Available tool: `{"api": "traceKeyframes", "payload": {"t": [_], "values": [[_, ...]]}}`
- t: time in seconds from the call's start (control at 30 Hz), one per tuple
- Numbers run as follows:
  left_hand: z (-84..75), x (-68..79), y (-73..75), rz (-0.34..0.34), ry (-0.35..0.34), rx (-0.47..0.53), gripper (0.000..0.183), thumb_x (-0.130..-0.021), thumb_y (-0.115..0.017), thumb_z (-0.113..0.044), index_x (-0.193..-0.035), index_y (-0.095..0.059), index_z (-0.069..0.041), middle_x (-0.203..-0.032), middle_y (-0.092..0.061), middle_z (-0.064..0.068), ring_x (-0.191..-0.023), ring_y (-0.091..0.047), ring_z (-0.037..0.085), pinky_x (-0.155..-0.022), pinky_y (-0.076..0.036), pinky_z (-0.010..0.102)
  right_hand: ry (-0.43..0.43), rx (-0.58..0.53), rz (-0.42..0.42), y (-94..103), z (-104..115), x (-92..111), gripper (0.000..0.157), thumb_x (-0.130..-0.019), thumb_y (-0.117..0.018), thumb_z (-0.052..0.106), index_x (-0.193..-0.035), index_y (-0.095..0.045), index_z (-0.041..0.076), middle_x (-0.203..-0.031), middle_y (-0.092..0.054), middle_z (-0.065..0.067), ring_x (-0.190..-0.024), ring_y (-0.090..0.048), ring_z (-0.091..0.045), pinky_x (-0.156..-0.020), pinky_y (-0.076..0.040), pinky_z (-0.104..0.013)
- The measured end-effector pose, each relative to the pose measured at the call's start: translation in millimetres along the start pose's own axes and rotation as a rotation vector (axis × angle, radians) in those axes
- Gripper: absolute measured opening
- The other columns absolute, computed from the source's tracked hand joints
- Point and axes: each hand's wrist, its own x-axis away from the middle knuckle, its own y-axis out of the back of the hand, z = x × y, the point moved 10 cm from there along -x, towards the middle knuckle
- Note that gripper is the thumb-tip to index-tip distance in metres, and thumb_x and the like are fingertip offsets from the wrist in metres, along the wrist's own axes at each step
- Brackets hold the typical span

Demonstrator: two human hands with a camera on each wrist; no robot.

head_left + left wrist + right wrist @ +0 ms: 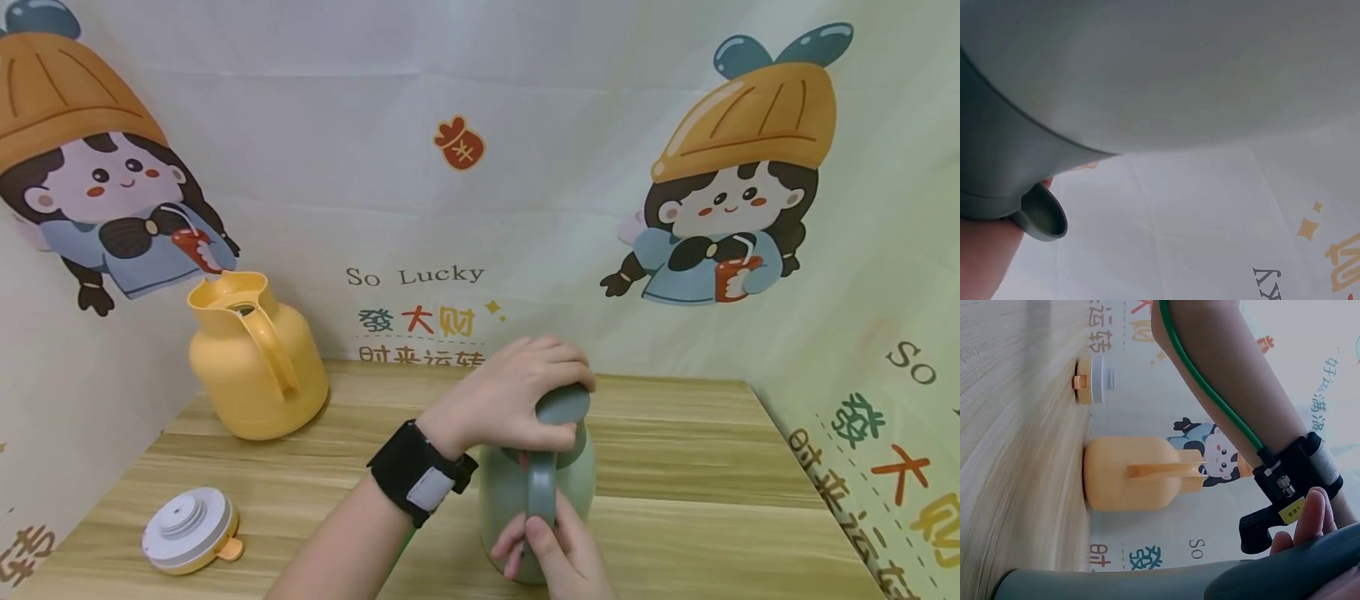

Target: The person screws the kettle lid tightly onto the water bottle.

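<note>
A green thermos jug (579, 492) stands upright on the wooden table. From above, my left hand (517, 396) grips its dark green lid (564, 406), with fingers over the far side and thumb on the near side. Lower down, my right hand (566, 550) holds the jug's handle (542, 487), its fingers wrapped round it. The left wrist view is mostly filled by the jug's body (1166, 75); a small dark green tab (1044, 214) sticks out near the lid. In the right wrist view, fingers (1311, 519) show beside the handle (1291, 569).
At the back left stands a yellow thermos jug (258, 375) with an uncovered mouth, its handle turned toward the right. Nearer, a white and yellow lid (189, 529) lies upside down on the table (675, 533). A printed cloth backdrop (540, 208) encloses the back and sides.
</note>
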Motion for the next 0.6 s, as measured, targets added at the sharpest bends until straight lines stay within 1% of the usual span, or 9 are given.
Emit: {"api": "traceKeyframes", "payload": {"t": [0.07, 0.2, 0.23, 0.3, 0.37, 0.43, 0.5, 0.57, 0.6], "values": [[0.3, -0.2, 0.0, -0.002, -0.01, 0.008, 0.037, -0.069, -0.054, -0.038, -0.102, -0.061, -0.022, -0.1, -0.053, -0.012, -0.094, -0.043, 0.004, -0.078, -0.037, 0.023, 0.011, 0.008, 0.007, -0.3, 1, 0, 0.044, -0.098, -0.024, -0.006, -0.141, -0.017, -0.004, -0.076, -0.059, -0.021, -0.054, -0.055, -0.027, -0.052, -0.05, -0.035], [-0.6, 0.3, 0.2, -0.014, -0.028, 0.006, 0.037, -0.069, -0.054, -0.038, -0.102, -0.061, -0.022, -0.101, -0.053, -0.011, -0.096, -0.044, 0.004, -0.079, -0.037, 0.023, -0.014, 0.014, 0.0, 0.7, -2, 1, 0.044, -0.098, -0.024, -0.006, -0.141, -0.017, -0.002, -0.076, -0.059, -0.02, -0.055, -0.056, -0.026, -0.053, -0.05, -0.034], [-0.7, 0.5, 0.2, -0.017, -0.031, 0.004, 0.037, -0.069, -0.055, -0.038, -0.102, -0.061, -0.022, -0.101, -0.053, -0.011, -0.096, -0.044, 0.004, -0.08, -0.037, 0.024, 0.001, 0.017, 0.004, 0.5, -1, 0, 0.044, -0.098, -0.023, -0.007, -0.141, -0.016, -0.003, -0.076, -0.059, -0.021, -0.055, -0.056, -0.026, -0.052, -0.05, -0.035], [-0.6, 1.3, 0.5, -0.021, -0.03, 0.002, 0.038, -0.07, -0.055, -0.038, -0.104, -0.061, -0.022, -0.103, -0.054, -0.011, -0.098, -0.044, 0.004, -0.082, -0.036, 0.024, -0.009, 0.022, -0.002, 1.1, -2, 1, 0.043, -0.098, -0.023, -0.006, -0.141, -0.017, -0.003, -0.076, -0.059, -0.021, -0.056, -0.056, -0.025, -0.053, -0.05, -0.035], [0.4, 2.5, 1.0, -0.024, -0.021, 0.01, 0.039, -0.071, -0.055, -0.039, -0.106, -0.061, -0.022, -0.105, -0.054, -0.01, -0.102, -0.044, 0.004, -0.087, -0.034, 0.025, -0.011, 0.023, -0.005, 1.3, -2, 1, 0.043, -0.098, -0.023, -0.007, -0.14, -0.017, -0.004, -0.076, -0.059, -0.021, -0.055, -0.055, -0.026, -0.053, -0.05, -0.035], [1.3, 4.1, 3.1, -0.035, -0.004, 0.022, 0.04, -0.073, -0.056, -0.039, -0.108, -0.061, -0.022, -0.107, -0.054, -0.01, -0.105, -0.043, 0.004, -0.091, -0.032, 0.026, -0.029, 0.01, -0.011, 1.1, -3, 1, 0.043, -0.098, -0.024, -0.007, -0.14, -0.018, -0.004, -0.077, -0.059, -0.022, -0.055, -0.055, -0.029, -0.054, -0.05, -0.036], [1.7, 5.2, 7.9, -0.063, 0.031, 0.016, 0.04, -0.074, -0.057, -0.04, -0.11, -0.061, -0.021, -0.108, -0.054, -0.009, -0.106, -0.043, 0.005, -0.093, -0.031, 0.028, -0.049, -0.004, -0.018, 0.8, -4, 1, 0.042, -0.098, -0.024, -0.006, -0.14, -0.019, -0.003, -0.077, -0.059, -0.022, -0.056, -0.055, -0.028, -0.055, -0.05, -0.036], [1.6, 5.4, 15.9, -0.112, 0.095, -0.031, 0.041, -0.075, -0.057, -0.042, -0.11, -0.06, -0.02, -0.109, -0.055, -0.008, -0.107, -0.044, 0.007, -0.091, -0.033, 0.03, -0.036, -0.013, -0.014, 0.1, -2, 0, 0.042, -0.098, -0.024, -0.006, -0.139, -0.018, -0.005, -0.077, -0.058, -0.023, -0.056, -0.056, -0.028, -0.055, -0.05, -0.037], [1.7, 5.5, 20.3, -0.139, 0.141, -0.069, 0.042, -0.075, -0.057, -0.043, -0.11, -0.06, -0.019, -0.109, -0.055, -0.007, -0.106, -0.045, 0.009, -0.089, -0.035, 0.031, -0.039, -0.013, -0.018, 0.2, -2, 0, 0.042, -0.098, -0.024, -0.006, -0.139, -0.019, -0.004, -0.077, -0.058, -0.023, -0.056, -0.056, -0.026, -0.055, -0.05, -0.037]]}}
